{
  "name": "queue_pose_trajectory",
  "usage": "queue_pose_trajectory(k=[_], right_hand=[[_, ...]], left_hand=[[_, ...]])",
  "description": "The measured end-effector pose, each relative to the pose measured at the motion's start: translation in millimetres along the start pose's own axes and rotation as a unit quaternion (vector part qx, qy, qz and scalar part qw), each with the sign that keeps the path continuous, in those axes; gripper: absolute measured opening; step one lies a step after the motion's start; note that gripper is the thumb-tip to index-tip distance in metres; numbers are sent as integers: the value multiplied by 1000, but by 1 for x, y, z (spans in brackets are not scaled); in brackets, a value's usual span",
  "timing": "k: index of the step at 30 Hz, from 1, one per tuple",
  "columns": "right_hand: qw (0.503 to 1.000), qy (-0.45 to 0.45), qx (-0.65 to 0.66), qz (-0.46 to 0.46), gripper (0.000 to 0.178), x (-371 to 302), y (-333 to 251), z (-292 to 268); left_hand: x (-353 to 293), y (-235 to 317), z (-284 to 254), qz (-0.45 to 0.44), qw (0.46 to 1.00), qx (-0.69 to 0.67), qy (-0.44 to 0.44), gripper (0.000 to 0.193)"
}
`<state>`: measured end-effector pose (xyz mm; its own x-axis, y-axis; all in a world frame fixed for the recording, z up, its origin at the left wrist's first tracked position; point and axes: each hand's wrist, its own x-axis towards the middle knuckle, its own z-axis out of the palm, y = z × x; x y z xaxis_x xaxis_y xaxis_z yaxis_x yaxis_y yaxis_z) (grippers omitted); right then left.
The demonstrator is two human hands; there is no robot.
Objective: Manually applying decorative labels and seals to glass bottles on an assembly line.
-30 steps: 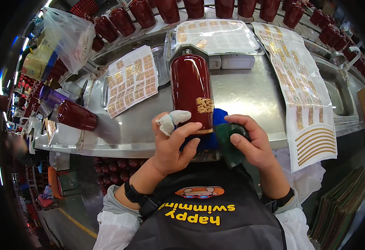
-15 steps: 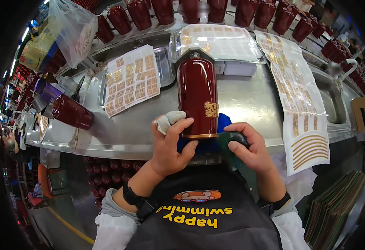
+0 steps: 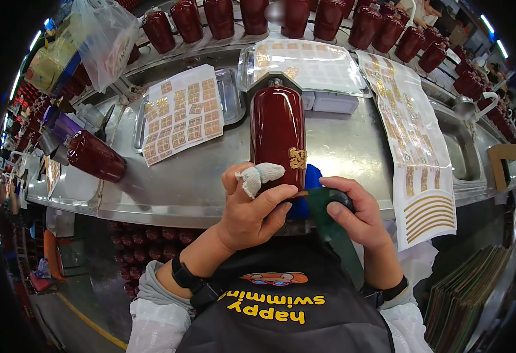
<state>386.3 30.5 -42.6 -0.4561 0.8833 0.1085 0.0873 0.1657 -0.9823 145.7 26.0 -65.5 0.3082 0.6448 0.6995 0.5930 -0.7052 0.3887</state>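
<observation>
A glossy dark red bottle (image 3: pixel 276 126) lies in front of me, neck pointing away, in a grey holder (image 3: pixel 256 83). A gold ornament (image 3: pixel 297 158) shows on its lower right side. My left hand (image 3: pixel 247 215) closes around the base edge, index fingertip pressed against it and thumb below. White knitted covers (image 3: pixel 264 175) sit on some of its fingers. Pinched in my right hand (image 3: pixel 361 215) is a dark green flat piece with a black rounded part (image 3: pixel 339 199), next to the base's right side. Something blue (image 3: pixel 314 176) shows under the bottle.
Sheets of gold stickers lie left (image 3: pixel 184 115), on a tray behind (image 3: pixel 305 62), and right (image 3: pixel 408 135), the last hanging over the steel table's (image 3: pixel 169 203) front edge. Another red bottle (image 3: pixel 96 156) leans at left. Red bottles (image 3: pixel 219 17) line the back. A sink (image 3: pixel 467 147) is at right.
My left index finger has slid right along the bottle's base, and its thumb has followed. The right hand keeps its hold on the green piece. The whole view has shifted slightly.
</observation>
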Motion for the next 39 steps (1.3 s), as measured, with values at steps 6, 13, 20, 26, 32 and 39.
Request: queue_pose_trajectory(k=[6, 13, 20, 26, 32, 39], right_hand=[[990, 19, -115, -76, 40, 13, -4, 10], [951, 31, -265, -155, 23, 27, -14, 24], [955, 29, -259, -139, 10, 31, -30, 28], [969, 29, -233, -78, 10, 29, -23, 23], [980, 40, -191, -48, 13, 27, -11, 22], [982, 40, -177, -47, 13, 26, 3, 18]], left_hand=[[-2, -1, 3, -4, 1000, -2, 9, 32], [-10, -1, -2, -27, 999, -17, 26, 44], [-41, -11, -10, 22, 998, 14, 58, 42], [-39, -4, -11, 38, 995, 62, 70, 42], [-35, -3, -9, 86, 987, 123, 60, 40], [-17, 4, -3, 152, 970, 187, 23, 40]])
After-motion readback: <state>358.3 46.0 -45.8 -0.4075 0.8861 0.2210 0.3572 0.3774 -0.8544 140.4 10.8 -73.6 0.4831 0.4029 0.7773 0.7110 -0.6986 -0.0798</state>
